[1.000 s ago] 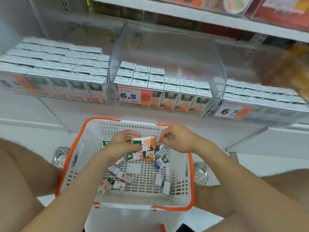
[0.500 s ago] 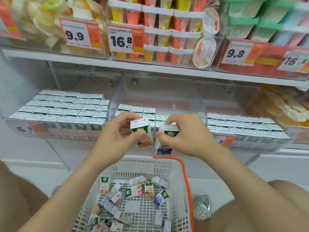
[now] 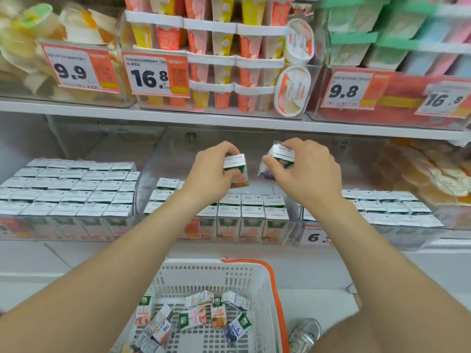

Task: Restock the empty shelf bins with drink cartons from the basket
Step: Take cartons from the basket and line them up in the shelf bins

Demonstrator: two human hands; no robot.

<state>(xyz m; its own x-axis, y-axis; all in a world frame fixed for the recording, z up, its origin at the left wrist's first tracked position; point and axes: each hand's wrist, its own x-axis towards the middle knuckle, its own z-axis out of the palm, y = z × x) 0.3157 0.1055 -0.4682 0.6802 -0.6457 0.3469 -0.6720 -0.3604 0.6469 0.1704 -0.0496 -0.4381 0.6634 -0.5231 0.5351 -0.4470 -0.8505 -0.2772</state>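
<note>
My left hand (image 3: 209,171) grips a small green-and-orange drink carton (image 3: 235,169) above the middle clear shelf bin (image 3: 163,159). My right hand (image 3: 308,169) grips a second carton (image 3: 277,156) with a purple side, just to the right of the first. Both are held over the bin's bare back part, behind its front rows of cartons (image 3: 252,207). Below, the white basket with orange rim (image 3: 254,281) holds several loose cartons (image 3: 219,314) lying at all angles.
Full carton bins stand to the left (image 3: 71,189) and right (image 3: 387,207) of the middle one. The upper shelf (image 3: 229,121) carries cup desserts and price tags. A shoe (image 3: 304,332) and my knees flank the basket on the floor.
Both hands rose from the basket with one carton each and moved forward over the middle bin. The view tilted up to the shelves.
</note>
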